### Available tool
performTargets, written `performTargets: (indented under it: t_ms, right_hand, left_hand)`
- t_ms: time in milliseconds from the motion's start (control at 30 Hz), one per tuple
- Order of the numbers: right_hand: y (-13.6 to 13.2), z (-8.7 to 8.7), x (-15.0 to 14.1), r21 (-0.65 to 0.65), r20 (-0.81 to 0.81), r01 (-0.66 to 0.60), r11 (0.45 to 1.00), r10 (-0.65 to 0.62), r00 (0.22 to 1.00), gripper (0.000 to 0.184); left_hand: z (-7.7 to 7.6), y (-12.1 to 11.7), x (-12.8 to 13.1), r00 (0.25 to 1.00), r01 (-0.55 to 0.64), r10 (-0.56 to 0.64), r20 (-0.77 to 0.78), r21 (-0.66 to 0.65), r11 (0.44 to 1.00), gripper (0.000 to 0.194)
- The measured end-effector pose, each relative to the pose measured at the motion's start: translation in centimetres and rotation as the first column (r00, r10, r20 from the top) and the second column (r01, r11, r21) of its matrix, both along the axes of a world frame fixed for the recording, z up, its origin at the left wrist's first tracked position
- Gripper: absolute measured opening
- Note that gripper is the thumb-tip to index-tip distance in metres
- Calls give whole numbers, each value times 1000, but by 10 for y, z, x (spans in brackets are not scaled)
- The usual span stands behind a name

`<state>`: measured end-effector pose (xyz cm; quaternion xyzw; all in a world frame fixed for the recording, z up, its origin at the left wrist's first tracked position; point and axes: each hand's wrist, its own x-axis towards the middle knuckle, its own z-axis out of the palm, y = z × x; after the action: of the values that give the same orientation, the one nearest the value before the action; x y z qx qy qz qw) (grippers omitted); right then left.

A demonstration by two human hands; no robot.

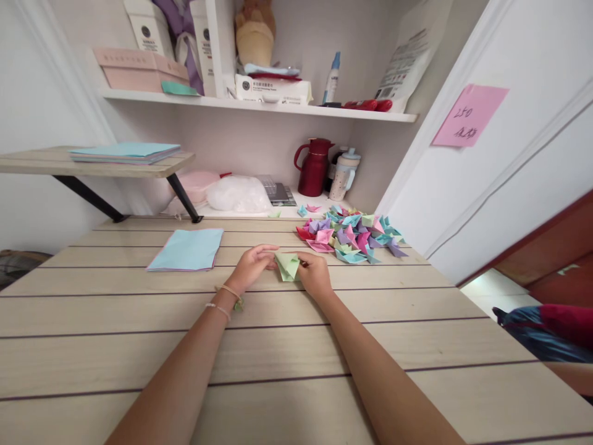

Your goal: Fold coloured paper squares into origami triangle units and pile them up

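Observation:
A partly folded green paper point(287, 266) sits between both hands just above the wooden table point(139, 346). My left hand point(252, 266) pinches its left side with curled fingers. My right hand point(315, 272) grips its right edge. A stack of light blue paper sheets point(188, 249) lies flat to the left of my hands. A pile of several folded paper pieces point(352, 238) in pink, purple, blue and green is heaped to the right, behind my right hand.
A red thermos jug point(315, 165) and a white cup point(345, 174) stand at the back wall beside a plastic bag point(238, 194). A side shelf point(60, 162) holds more coloured sheets. A pink note point(467, 115) sticks on the right door.

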<state>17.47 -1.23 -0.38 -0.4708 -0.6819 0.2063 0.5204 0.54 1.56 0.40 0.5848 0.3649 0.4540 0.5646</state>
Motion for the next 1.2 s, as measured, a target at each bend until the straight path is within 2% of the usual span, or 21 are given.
performTargets:
  t_ms: [133, 333, 500, 633, 767, 867, 933, 1067, 1200]
  right_hand:
    - [-1, 1, -1, -14, -65, -63, 998, 62, 996, 30]
    - [0, 2, -1, -35, 5, 16, 999, -16, 1000, 12]
    - [2, -2, -2, -72, 24, 63, 995, -61, 998, 25]
    - [3, -2, -2, -13, 30, 69, 998, -68, 997, 25]
    - [0, 4, 2, 92, -1, -74, 993, 74, 997, 14]
    - [-1, 7, 5, 98, -15, -190, 977, 193, 981, 30]
    - [-1, 7, 5, 62, -26, -205, 977, 207, 978, 35]
    - [2, 2, 3, -81, -123, -87, 993, 76, 989, 17]
    - [4, -2, 2, -186, -182, 9, 983, -44, 982, 26]
  left_hand:
    - [1, 0, 1, 1000, -30, 30, -8, 0, 1000, 33]
    - [-3, 1, 1, 997, 17, -15, -74, 28, 999, 36]
    - [-3, 1, 1, 997, 27, -24, -79, 48, 998, 36]
    - [-3, 1, 1, 998, 28, -26, -52, 41, 999, 37]
    - [-1, 0, 0, 1000, 4, -3, -28, 31, 1000, 40]
    - [2, -2, -1, 999, -4, 4, -52, -3, 1000, 40]
    - [4, -2, -1, 999, -18, 17, -45, -14, 1000, 39]
    - [2, 0, -1, 999, -18, 19, 47, -13, 1000, 38]
    - [1, 1, -1, 997, 11, -10, 72, -5, 1000, 39]
